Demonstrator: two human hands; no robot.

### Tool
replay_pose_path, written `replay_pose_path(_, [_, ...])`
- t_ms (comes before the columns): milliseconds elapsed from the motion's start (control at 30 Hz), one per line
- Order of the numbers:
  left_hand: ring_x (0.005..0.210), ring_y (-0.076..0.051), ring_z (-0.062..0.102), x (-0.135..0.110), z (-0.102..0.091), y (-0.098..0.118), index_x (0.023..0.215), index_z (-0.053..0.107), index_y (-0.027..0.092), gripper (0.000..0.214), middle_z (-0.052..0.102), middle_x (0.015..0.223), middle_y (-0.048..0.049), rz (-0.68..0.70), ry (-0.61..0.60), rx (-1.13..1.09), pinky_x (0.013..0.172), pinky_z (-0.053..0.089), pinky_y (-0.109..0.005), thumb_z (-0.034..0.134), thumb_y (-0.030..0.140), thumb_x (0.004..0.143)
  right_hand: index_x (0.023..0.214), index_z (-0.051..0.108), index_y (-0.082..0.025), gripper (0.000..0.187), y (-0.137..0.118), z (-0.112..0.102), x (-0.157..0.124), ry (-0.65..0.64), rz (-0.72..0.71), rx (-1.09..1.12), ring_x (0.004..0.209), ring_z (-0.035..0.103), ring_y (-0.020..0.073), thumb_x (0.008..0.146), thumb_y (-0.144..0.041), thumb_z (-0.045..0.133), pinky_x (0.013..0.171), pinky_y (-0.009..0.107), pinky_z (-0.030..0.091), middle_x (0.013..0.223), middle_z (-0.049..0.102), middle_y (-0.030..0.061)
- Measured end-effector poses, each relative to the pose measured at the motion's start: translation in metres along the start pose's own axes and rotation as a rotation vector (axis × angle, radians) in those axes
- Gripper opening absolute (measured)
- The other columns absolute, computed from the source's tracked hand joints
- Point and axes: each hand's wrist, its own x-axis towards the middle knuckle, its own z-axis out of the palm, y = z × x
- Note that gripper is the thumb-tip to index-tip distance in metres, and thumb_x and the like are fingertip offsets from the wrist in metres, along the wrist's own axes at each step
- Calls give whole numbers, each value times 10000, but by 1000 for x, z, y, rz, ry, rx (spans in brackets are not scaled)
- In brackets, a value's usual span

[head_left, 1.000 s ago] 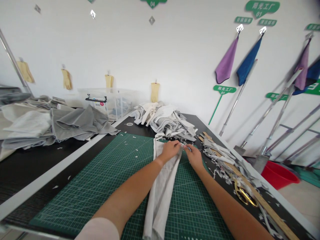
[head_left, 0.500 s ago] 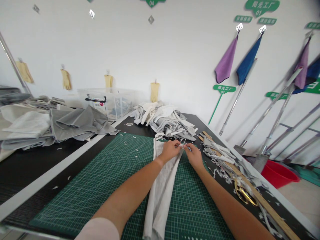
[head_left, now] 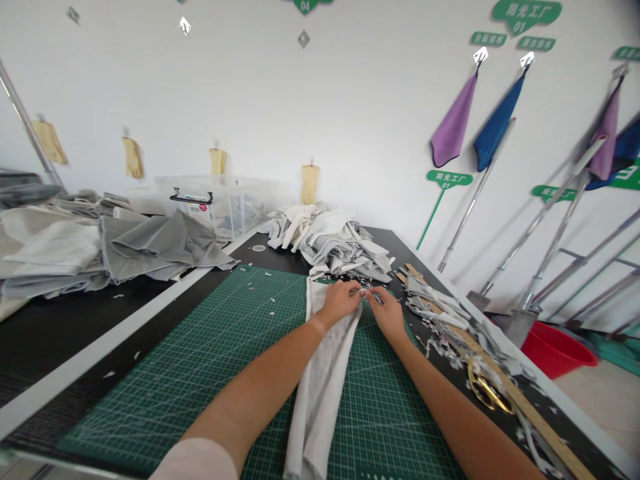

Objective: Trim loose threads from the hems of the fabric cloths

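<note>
fabric strip (head_left: 320, 400) runs under left hand (head_left: 341, 302), right hand (head_left: 387, 313) just beside it

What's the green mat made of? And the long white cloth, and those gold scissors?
The green mat looks like smooth, dull plastic or rubber, with a printed grid. The white cloth looks like soft woven fabric, maybe cotton, because it creases. The scissors look like shiny metal, gold in colour, though it could be just coating.
</note>
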Motion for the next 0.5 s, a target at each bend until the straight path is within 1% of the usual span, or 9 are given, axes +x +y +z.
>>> replay_pose_path(100, [904,-220,619,0,-2,0,973,749,281,232,730,843,-17,-16,-7,-27,849,437,-306,602,438,888,959,693,-240,397,2,1,1,0,-5,3,732,608,216,914,-569,475,693,300,403,849,722,43])
replay_pose_path(233, [900,-224,623,0,-2,-1,972,766,287,228,739,857,-17,-32,17,-71,841,451,-305,623,432,871,967,698,-238,393,4,2,2,-16,-6,0,764,615,218,919,-545,457,699,299,401,873,722,42])
replay_pose_path(400, [938,-233,642,2,2,-7,952,778,271,258,753,930,-26,-84,42,-129,884,467,-322,632,461,856,941,692,-225,398,9,3,5,-52,-2,8,728,591,215,905,-540,450,660,291,382,810,699,37])
replay_pose_path(500, [954,-221,662,4,5,-12,961,775,249,277,758,973,-24,-93,10,-241,890,483,-307,617,452,859,891,684,-224,382,12,5,8,-100,21,24,682,568,206,881,-537,465,634,284,374,731,667,17])
